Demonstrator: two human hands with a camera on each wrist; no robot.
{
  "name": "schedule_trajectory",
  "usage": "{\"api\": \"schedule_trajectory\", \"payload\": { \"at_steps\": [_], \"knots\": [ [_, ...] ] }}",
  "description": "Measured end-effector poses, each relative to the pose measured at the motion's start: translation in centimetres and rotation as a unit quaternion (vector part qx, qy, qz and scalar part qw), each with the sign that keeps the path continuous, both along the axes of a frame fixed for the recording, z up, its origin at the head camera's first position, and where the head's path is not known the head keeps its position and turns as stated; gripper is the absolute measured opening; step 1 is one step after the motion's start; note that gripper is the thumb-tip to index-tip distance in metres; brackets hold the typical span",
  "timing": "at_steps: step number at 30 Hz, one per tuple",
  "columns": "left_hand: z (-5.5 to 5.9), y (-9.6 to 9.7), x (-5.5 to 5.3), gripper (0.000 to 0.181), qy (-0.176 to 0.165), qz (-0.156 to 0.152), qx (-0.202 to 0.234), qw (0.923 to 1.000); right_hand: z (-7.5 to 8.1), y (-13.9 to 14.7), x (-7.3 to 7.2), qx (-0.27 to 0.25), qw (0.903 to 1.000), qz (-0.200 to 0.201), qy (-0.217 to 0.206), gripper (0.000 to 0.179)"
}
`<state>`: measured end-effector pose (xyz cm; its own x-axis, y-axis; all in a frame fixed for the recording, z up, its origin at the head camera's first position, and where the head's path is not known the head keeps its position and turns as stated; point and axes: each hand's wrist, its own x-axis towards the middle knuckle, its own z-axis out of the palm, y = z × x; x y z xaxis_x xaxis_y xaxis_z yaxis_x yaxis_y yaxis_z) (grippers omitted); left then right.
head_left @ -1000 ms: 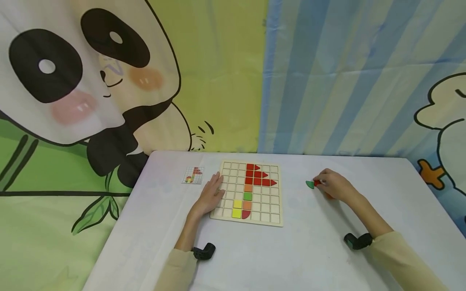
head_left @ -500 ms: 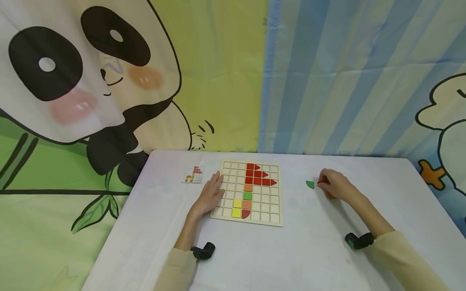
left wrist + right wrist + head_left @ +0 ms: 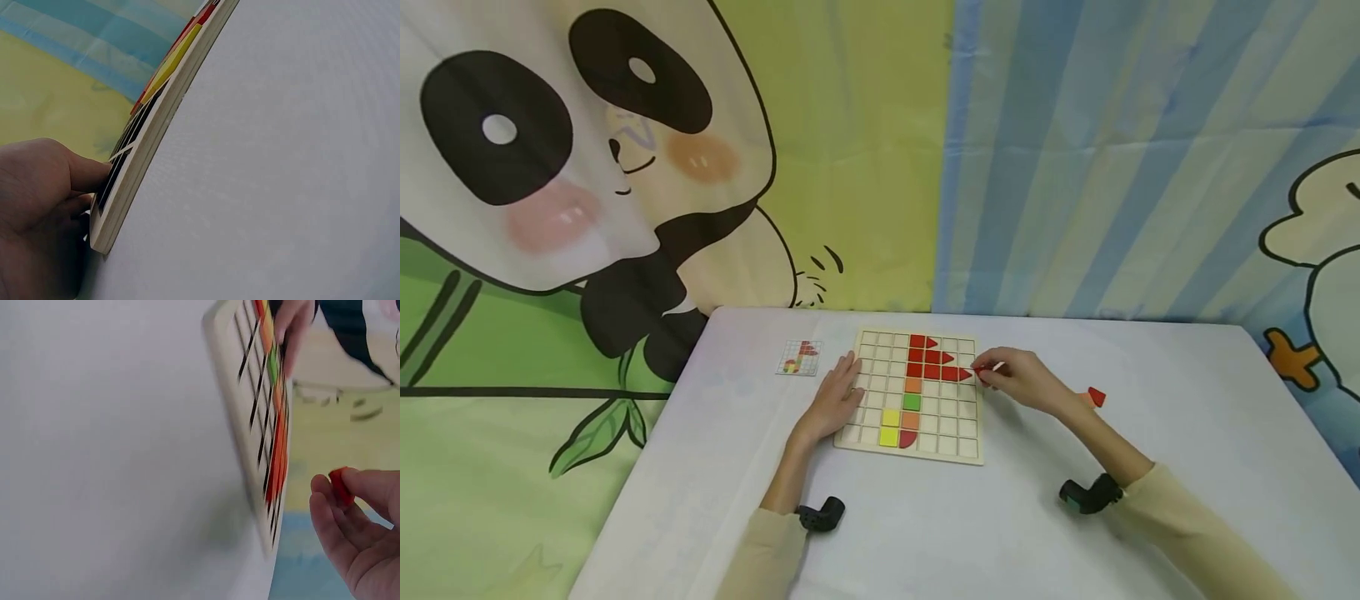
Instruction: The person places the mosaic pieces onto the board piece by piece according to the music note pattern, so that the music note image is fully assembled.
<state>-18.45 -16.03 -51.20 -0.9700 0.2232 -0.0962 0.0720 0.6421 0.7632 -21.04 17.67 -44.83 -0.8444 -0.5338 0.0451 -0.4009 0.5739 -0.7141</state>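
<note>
My left hand [image 3: 837, 398] lies along the left edge of a square wooden grid board [image 3: 951, 425], fingers extended, thumb on the grid; the left wrist view shows the thumb [image 3: 87, 174] over the rim. Set into the board are red blocks [image 3: 915, 356] with pointed ends, two orange squares, a green square [image 3: 911, 402], two yellow squares [image 3: 889, 437] and a rounded red piece [image 3: 907, 438]. Between thumb and fingers my right hand [image 3: 1018, 379] pinches a small red block [image 3: 342, 486], raised at the board's right edge near the longest red row.
A small printed pattern card [image 3: 799, 358] lies left of the board. Right of it, beside the right forearm, lie a loose red piece [image 3: 1097, 397] and an orange piece [image 3: 1086, 400], partly hidden by the arm. A printed cloth [image 3: 865, 167] hangs behind the table.
My right hand has picked up the red block and carried it left to the board's edge, uncovering the loose red piece. The green quarter-round piece is now hidden. The left hand stays put.
</note>
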Motion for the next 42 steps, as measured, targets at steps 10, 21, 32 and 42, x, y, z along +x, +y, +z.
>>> {"api": "schedule_trajectory", "payload": {
  "at_steps": [10, 21, 32, 42],
  "knots": [
    [-0.4, 0.6, -0.1, 0.059, -0.007, -0.005, -0.005, 0.9999, -1.3, -7.8, 0.8, -0.003, 0.9906, 0.109, 0.083, 0.02],
    [0.0, 0.4, -0.2, 0.058, -0.011, 0.0, -0.015, 0.9998, -1.8, -11.2, 0.0, 0.058, 0.9906, 0.1, 0.073, 0.017],
    [0.1, 0.2, -0.2, 0.058, -0.005, -0.002, -0.012, 0.9999, -2.0, -13.3, 0.3, 0.123, 0.9824, 0.116, 0.079, 0.01],
    [0.0, -0.1, -0.2, 0.058, -0.007, -0.001, -0.019, 0.9998, -2.1, -13.9, 0.7, 0.131, 0.9795, 0.119, 0.097, 0.009]
  ]
}}
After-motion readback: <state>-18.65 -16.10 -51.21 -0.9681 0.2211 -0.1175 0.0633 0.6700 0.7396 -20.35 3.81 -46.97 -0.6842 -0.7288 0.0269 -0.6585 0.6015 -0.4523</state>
